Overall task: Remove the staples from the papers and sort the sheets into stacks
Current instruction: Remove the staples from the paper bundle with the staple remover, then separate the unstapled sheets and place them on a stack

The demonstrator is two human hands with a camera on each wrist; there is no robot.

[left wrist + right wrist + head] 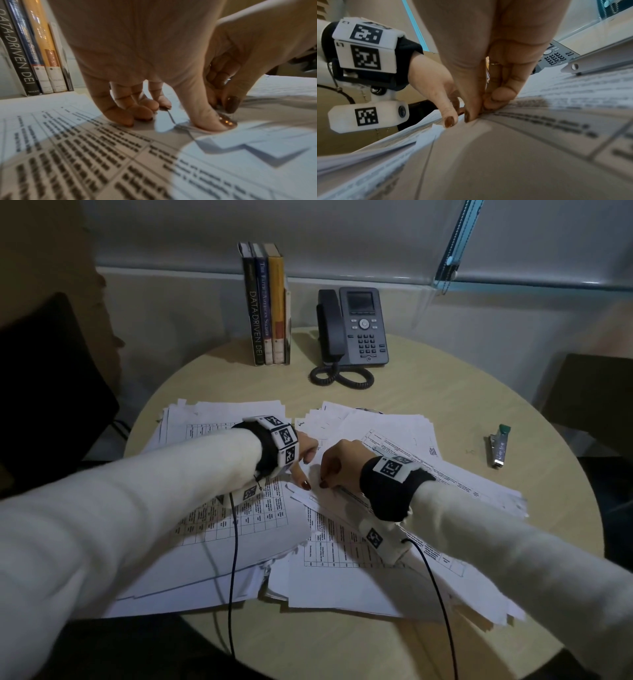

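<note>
At the centre of the frame the right hand (337, 462) pinched a corner of the thin printed papers (260, 522). The left hand (303, 451) pressed them flat with its thumb, fingers bent. Loose white sheets covered the round, pale counter (428, 392).

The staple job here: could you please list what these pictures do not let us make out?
- Staple: not made out in any view; the right hand covers the paper corner in the head view.
- What the right fingers pinch: blurred and hidden behind the thumb, right wrist view.
- Print on the papers: blurred, left wrist view.
- Tool beside the papers: too small to identify, head view.
- Left hand: mostly behind its wristband, head view.
</note>
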